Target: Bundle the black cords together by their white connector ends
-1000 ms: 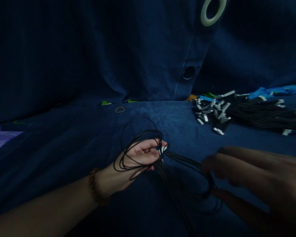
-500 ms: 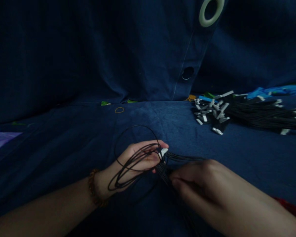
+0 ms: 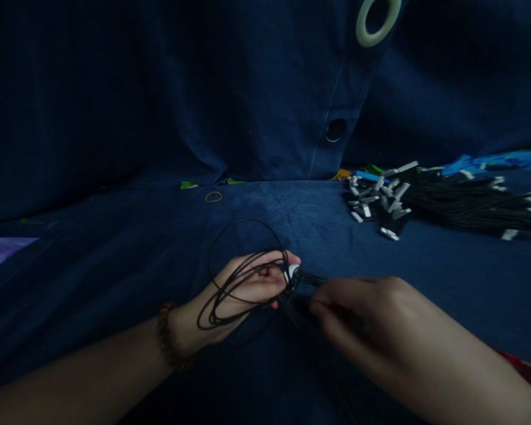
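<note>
Thin black cables (image 3: 216, 300) hang in loose loops over my left hand (image 3: 259, 286), whose fingers are closed round the cable bundle. A white connector (image 3: 292, 271) pokes out by its thumb and fingertips, with black strands leading off to the right and downward. Just right of the connector, my right hand (image 3: 363, 319) has thumb and forefinger pinched on a black cable; the exact grip is dark and partly hidden by the hand itself. Lower strands fade into shadow below both hands.
A pile of black cables (image 3: 460, 200) with white connectors lies at the right rear, with blue cables (image 3: 504, 160) behind it. A yellow rubber band (image 3: 213, 196) rests on the blue cloth (image 3: 128, 248). Purple material (image 3: 4, 251) is at far left; a blue curtain (image 3: 248, 88) hangs behind.
The cable loops over my left hand have shifted slightly up and right. My right hand has turned a little and moved slightly right, its fingers still pinched.
</note>
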Demonstrator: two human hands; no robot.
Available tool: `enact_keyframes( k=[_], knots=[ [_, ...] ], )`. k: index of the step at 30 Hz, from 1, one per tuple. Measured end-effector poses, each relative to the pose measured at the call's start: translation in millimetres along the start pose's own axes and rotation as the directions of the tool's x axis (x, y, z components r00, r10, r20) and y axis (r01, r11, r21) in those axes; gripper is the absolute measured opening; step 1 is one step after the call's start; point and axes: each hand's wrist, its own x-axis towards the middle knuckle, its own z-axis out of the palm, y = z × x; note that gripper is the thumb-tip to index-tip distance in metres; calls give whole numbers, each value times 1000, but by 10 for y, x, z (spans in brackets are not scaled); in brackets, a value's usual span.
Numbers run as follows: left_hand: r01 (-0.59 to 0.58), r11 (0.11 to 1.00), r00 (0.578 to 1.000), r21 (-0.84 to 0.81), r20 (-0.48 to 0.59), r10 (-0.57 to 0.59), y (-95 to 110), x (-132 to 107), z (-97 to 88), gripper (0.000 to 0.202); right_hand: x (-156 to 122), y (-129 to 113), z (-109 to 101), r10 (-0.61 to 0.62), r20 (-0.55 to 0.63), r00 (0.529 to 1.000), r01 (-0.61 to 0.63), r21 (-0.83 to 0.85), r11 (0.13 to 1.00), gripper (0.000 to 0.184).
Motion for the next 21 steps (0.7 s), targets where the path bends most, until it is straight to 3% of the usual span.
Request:
enact_keyframes(
  k=[2,3,5,7,8,10,11,13,15,17,19,21],
  knots=[
    [13,999,1000,-34,-11,-13,-8,1,-5,28,28,29,-107,81,80,993,-98,231,968,17],
    [24,999,999,-49,-21,-25,-9,2,-5,27,42,52,-181,108,172,979,-167,379,910,19],
    [57,996,997,-72,-45,-60,-8,6,-3,26,64,117,-353,81,357,931,-305,633,712,20],
    [76,993,994,-87,-68,-82,-5,11,-2,26,81,208,-520,-3,358,934,-296,778,554,21],
    [78,993,993,-91,-79,-85,-4,12,-2,26,89,258,-589,-22,276,961,-218,802,557,20],
    [75,993,992,-93,-97,-84,0,12,0,27,110,353,-687,-25,35,999,-7,716,698,15],
    [69,993,992,-92,-100,-79,2,9,2,27,124,389,-715,-26,-96,995,82,640,764,13],
    [60,994,994,-89,-88,-67,10,2,12,26,155,422,-740,-5,-347,938,215,572,792,11],
    [53,994,995,-90,-81,-61,17,-4,24,25,178,397,-737,68,-512,856,307,610,730,18],
    [54,994,994,-94,-88,-63,16,-4,29,26,181,330,-703,161,-533,831,294,666,686,32],
    [49,994,994,-102,-94,-59,9,5,25,28,157,252,-625,186,-412,892,179,701,691,42],
    [51,991,994,-121,-86,-62,-1,20,15,28,115,182,-497,128,-301,945,75,579,812,40]
  ],
)
